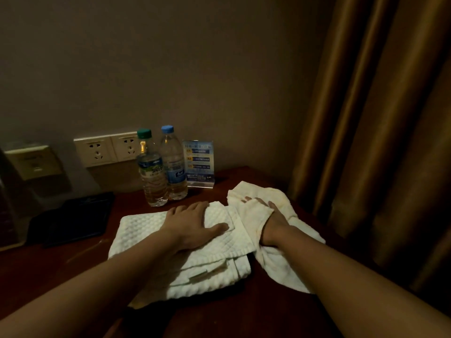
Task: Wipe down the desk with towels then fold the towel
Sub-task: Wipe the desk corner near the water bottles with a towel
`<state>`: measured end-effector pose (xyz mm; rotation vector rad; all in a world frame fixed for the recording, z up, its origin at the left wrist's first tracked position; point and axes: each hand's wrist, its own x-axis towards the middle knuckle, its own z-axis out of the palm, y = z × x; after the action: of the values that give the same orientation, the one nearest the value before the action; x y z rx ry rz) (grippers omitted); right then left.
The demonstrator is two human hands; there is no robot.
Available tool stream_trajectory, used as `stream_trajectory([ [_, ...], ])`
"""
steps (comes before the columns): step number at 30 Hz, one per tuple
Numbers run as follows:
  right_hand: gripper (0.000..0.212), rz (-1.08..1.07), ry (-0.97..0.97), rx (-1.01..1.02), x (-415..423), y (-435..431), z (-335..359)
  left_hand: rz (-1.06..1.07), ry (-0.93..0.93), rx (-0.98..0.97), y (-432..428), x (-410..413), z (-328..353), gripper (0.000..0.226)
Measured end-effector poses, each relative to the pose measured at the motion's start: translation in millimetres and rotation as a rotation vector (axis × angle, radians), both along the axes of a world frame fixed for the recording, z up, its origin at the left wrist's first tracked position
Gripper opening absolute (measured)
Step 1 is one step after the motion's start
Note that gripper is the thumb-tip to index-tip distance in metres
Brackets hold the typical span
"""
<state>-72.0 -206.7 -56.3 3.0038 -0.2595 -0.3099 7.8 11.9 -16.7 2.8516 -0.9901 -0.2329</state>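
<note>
Head view: our left hand (195, 224) lies flat, fingers spread, on the folded towel (151, 240) on the worktop (256, 313). Our right hand (271, 220) grips a bunched part of the towel just to the right. Two bottles (161, 172) stand behind by the wall.

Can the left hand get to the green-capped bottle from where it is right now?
Probably yes. The left hand lies flat on the folded towel, and the green-capped bottle stands just beyond its fingertips with bare desk between. The blue-capped bottle stands close beside it, so the grip could nudge that one.
</note>
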Motion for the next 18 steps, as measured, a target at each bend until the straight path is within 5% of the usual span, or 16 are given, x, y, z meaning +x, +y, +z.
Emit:
stream_trajectory([
  [2,0.101,-0.018,-0.056,-0.004,34,-13,-14,0.017,-0.013,0.008,-2,8,-3,0.103],
  [11,0.062,-0.086,-0.252,0.065,146,-30,-5,0.071,-0.061,0.033,-17,31,-23,0.107],
  [18,0.035,-0.068,-0.417,0.162,106,-6,27,0.106,-0.173,-0.052,-17,25,-18,0.098],
])
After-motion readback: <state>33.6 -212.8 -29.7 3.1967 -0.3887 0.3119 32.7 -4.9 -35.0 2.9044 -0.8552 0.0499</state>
